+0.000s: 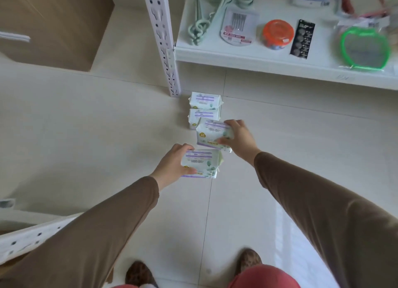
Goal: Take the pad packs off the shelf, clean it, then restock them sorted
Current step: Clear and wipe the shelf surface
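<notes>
Four pad packs seen: two on floor (86,137) by shelf post (163,40) at 12 o'clock, touching each other; two held.
Left hand (172,165) grips one pack (201,163), thumb and fingers curled round its ends.
Right hand (239,137) grips another pack (212,135) at 1 o'clock, tilted, overlapping nearer floor pack (202,115); farther pack (204,100) beyond.

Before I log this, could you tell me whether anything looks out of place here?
Yes: two pad packs lie on the floor tiles by the shelf post. The left hand and right hand each hold another pack.
</notes>
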{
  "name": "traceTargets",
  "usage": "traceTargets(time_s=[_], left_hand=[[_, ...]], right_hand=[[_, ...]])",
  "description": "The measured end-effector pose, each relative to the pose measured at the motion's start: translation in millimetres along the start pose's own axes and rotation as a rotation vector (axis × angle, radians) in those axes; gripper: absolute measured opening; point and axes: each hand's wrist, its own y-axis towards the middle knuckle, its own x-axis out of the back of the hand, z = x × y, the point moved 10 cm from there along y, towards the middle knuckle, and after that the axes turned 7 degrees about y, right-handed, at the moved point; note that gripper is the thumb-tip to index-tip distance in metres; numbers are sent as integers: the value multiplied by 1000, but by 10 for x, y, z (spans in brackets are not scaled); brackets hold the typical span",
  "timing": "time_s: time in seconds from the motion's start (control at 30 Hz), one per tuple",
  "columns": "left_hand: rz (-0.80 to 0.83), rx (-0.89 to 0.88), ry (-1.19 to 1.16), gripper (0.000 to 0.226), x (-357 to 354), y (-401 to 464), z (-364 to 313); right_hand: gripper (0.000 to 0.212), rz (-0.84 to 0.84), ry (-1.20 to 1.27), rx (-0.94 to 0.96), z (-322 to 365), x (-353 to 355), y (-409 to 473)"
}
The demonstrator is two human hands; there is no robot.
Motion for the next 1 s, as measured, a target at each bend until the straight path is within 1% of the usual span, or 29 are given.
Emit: traceTargets(time_s=[0.2,0.4,0.53,0.7,0.87,1.0], left_hand=[[-64,-90,-7,68,-441,420,391],[-143,-71,-90,69,-613,738,701],[-164,-112,-60,65,-652,849,779],[-190,-168,6,71,-658,969,799],[-210,-148,-21,75,-712,966,853],[-198,-110,-104,86,-730,905,946]], right_hand=[[69,23,28,53,-467,-605,405],[66,15,42,115,-659,-958,650],[62,7,77,142,-725,-1066,808],[57,1,79,171,-771,-1111,874],[63,23,129,160,-847,-1126,880],[70,31,292,97,-932,-1076,832]])
